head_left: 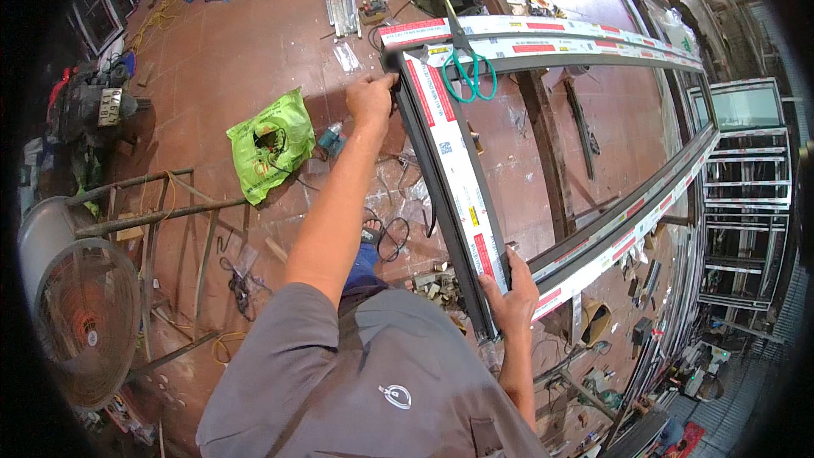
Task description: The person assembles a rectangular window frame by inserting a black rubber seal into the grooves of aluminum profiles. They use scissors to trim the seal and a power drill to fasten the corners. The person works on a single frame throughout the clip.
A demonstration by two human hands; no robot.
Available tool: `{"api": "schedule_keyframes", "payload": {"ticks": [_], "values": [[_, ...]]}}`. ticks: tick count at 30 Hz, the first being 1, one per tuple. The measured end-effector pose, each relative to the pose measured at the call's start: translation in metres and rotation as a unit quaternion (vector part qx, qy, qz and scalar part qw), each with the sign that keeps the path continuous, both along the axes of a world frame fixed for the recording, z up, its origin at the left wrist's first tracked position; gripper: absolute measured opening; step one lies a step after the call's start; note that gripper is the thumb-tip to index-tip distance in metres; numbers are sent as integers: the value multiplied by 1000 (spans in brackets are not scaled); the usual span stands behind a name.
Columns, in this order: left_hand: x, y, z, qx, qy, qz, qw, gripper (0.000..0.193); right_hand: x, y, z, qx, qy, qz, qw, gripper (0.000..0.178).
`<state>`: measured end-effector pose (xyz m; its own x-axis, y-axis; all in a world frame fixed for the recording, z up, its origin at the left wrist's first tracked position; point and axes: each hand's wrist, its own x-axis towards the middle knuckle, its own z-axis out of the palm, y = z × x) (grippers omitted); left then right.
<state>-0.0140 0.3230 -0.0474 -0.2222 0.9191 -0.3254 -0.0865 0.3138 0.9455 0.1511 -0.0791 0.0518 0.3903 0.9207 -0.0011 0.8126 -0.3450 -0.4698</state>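
A large rectangular dark metal frame (465, 187), its faces covered with white and red protective film, stretches in front of me and off to the right. My left hand (371, 103) is closed at its far left corner, fingertips against the dark outer edge; a dark blurred spot beside them cannot be made out. Lower down the same side bar, my right hand (514, 298) grips the bar near its closest corner, thumb on the film and the other fingers partly hidden. Scissors (466, 68) with green handles lie open across the far left corner, touching neither hand.
Dark beams (547, 153) run beneath the frame. On the tiled floor left of me sits a bright green plastic bag (271, 146), with cables nearby. A large fan (85, 322) and metal racking (161, 212) stand at left. Several finished frames (746, 195) lean at right.
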Motion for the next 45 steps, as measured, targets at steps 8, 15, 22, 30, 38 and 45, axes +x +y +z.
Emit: {"api": "schedule_keyframes", "payload": {"ticks": [8, 15, 22, 30, 38, 45], "values": [[-17, 36, -23, 10, -64, -22, 998, 20, -1, 1, -2, 7, -8, 2, 1000, 73], [3, -73, 6, 11, 7, -59, 998, 23, 0, -3, -5, 10, -20, 4, 1000, 70], [16, -242, -2, -27, -139, -48, 989, 24, -1, -1, 7, 10, -9, 24, 1000, 71], [19, -309, 25, -162, -168, -34, 972, 19, 5, -6, 5, 42, 17, 37, 998, 72], [22, -300, 34, -177, -168, -39, 969, 13, 11, -12, -6, 69, 18, 51, 996, 76], [28, -300, 31, -128, -86, -54, 987, 12, 14, -14, -9, 71, 25, 53, 996, 77]]}}
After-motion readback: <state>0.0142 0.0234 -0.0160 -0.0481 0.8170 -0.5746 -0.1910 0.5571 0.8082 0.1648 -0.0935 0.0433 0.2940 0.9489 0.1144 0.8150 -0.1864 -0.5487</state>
